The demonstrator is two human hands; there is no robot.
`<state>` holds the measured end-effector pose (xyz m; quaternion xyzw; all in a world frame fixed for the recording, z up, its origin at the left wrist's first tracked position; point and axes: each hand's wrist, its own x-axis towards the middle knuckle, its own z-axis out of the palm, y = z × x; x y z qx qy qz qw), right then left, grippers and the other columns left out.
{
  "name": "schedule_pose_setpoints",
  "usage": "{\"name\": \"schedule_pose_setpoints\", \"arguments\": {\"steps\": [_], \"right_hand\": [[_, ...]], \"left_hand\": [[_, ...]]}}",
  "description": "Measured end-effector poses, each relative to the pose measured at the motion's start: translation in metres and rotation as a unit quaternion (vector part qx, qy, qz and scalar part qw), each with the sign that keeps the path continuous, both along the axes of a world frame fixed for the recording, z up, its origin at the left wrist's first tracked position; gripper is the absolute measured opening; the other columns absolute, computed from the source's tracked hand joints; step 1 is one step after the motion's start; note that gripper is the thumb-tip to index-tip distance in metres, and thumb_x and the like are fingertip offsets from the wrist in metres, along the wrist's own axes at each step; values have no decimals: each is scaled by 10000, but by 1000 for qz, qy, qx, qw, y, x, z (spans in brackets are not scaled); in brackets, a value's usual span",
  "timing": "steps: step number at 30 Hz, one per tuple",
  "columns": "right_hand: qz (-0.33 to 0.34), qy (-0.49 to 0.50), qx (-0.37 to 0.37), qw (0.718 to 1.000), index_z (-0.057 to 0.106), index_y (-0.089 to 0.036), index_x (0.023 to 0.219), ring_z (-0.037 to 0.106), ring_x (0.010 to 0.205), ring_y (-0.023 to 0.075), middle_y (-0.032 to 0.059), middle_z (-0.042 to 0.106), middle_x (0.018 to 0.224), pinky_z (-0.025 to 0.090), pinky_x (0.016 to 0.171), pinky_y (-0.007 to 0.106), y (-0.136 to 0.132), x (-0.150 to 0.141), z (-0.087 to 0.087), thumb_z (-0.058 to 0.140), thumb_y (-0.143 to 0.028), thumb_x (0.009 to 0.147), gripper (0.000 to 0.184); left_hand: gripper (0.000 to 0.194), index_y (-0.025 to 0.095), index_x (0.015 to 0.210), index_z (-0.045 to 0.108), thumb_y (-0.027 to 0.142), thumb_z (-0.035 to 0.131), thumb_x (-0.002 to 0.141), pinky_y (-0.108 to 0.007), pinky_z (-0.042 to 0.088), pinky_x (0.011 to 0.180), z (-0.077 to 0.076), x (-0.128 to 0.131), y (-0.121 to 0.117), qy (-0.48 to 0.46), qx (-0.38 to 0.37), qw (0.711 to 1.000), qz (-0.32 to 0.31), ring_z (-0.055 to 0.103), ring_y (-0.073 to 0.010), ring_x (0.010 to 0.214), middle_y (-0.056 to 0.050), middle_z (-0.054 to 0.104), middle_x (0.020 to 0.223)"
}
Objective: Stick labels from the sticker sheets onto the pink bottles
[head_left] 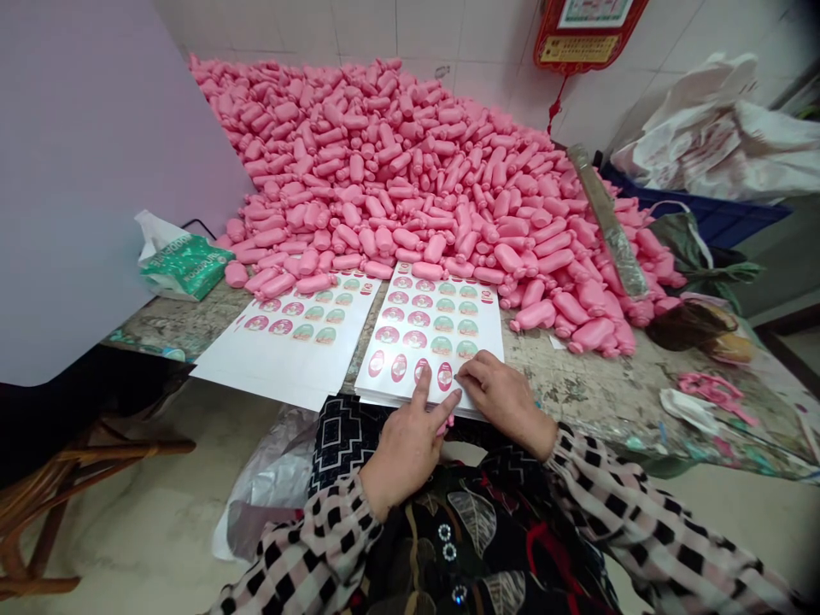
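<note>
Tiled wall point(436, 30) rises behind pink bottles point(377, 162) heaped across the table point(615, 384), none showing a label; two label sheets point(436, 312) lie nearly full at the front. Right hand point(506, 401) rests open on one; left hand point(407, 453) has its fingers point(423, 389) spread beside a small pink piece point(444, 424), whether gripping it is unclear.

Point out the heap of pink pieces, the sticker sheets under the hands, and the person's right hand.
Heap of pink capsule-shaped pieces point(384, 162): head view, middle of the heap.
Sticker sheet point(430, 329): head view, on its printed labels.
Right hand point(503, 401): head view, back of the hand.
</note>
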<state>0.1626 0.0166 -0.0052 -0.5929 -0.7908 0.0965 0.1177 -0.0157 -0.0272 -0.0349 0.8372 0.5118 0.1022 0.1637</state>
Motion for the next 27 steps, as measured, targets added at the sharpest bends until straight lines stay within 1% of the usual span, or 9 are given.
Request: {"name": "schedule_pose_setpoints", "arguments": {"steps": [4,6,8,11,14,16,19,24,27], "right_hand": [[-74,63,3,995,606,-228,853,558,759,128,5,571,865,334,625,241,-9,-9,-11,450,-316,890,182],[-105,72,6,992,596,-223,834,555,759,135,8,572,854,333,627,248,-11,-14,-14,453,-318,887,181],[-119,70,3,990,589,-219,827,551,752,138,12,574,852,329,623,253,-12,-17,-14,453,-314,885,176],[-119,59,-10,991,582,-213,823,545,733,137,16,576,833,324,615,255,-10,-19,-9,454,-326,881,180],[-119,48,-28,991,579,-213,807,537,693,136,13,583,807,312,591,255,-4,-19,-3,465,-390,866,219],[-130,40,-52,989,589,-217,783,535,667,137,8,594,787,297,561,251,1,-19,2,490,-426,842,238],[-137,19,-81,987,613,-225,752,531,647,138,6,611,775,271,532,248,8,-20,9,535,-432,802,227],[-100,-26,-43,994,623,-221,723,522,665,135,13,613,797,240,528,257,13,-22,21,532,-380,799,198],[-95,-30,-30,995,620,-220,706,514,656,129,7,607,785,231,523,257,12,-23,26,534,-375,793,198]], "left_hand": [[650,396,1406,213,185,469,847,-365,473,810,-2,2,-1,9,8,1000,-2,567,-245,1046,-112,-123,1524],[684,394,1413,189,174,482,836,-364,474,795,-2,2,-1,18,9,1000,-6,577,-248,1024,-129,-121,1521],[688,393,1413,186,171,483,833,-363,473,779,-3,2,-1,29,9,1000,-10,595,-241,981,-149,-126,1517],[677,395,1414,184,172,470,841,-356,470,774,-3,3,-1,37,9,999,-9,607,-225,946,-150,-127,1516],[704,399,1421,144,168,468,840,-351,468,785,-3,3,-2,33,13,999,-5,601,-220,957,-138,-108,1522],[720,408,1422,117,173,469,840,-354,470,781,-2,3,-2,29,14,999,-5,603,-219,950,-139,-101,1523],[742,425,1419,103,167,480,834,-365,473,775,-1,3,-2,31,7,999,-3,611,-219,933,-136,-98,1523],[723,413,1422,113,167,470,844,-371,465,813,2,1,-2,27,3,1000,-8,591,-224,975,-128,-58,1530],[740,410,1425,85,173,473,842,-375,472,797,3,0,-2,38,0,999,-10,604,-213,929,-139,-49,1529]]}}
